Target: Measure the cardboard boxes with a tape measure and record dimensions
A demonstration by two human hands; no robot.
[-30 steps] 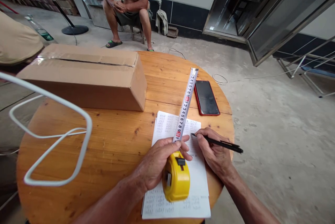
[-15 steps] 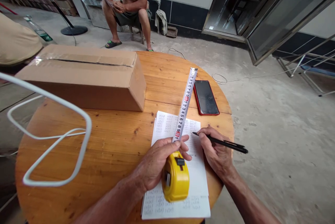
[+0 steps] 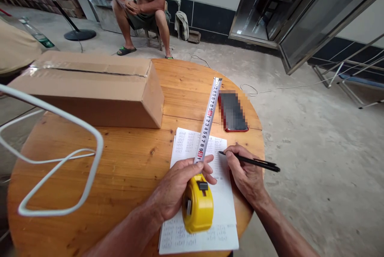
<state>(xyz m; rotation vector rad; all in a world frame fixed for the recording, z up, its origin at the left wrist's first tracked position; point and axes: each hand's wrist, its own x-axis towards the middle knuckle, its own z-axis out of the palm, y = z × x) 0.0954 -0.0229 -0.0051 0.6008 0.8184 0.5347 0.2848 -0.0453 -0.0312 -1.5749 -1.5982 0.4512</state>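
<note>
My left hand (image 3: 181,183) grips a yellow tape measure (image 3: 198,205), thumb pressed on the blade near the 20 mark. The numbered blade (image 3: 207,119) extends away from me, its metal hook at the far end. In my right hand (image 3: 244,173) is a black pen (image 3: 255,161), its tip over the upper right of the paper. Beneath both hands lie sheets of white paper (image 3: 222,239) with rows of handwritten figures, partly covered by my left hand and the tape measure.
A cardboard box (image 3: 90,109) sits on the round wooden table (image 3: 120,169), left of the paper. A red-edged phone (image 3: 234,111) lies beyond my right hand. A bent white cable or tube (image 3: 97,161) loops at left. One person (image 3: 141,7) sits across the floor.
The whole view has shifted slightly, with the table and box appearing further left. Both hands keep the same grip on the tape measure and the pen.
</note>
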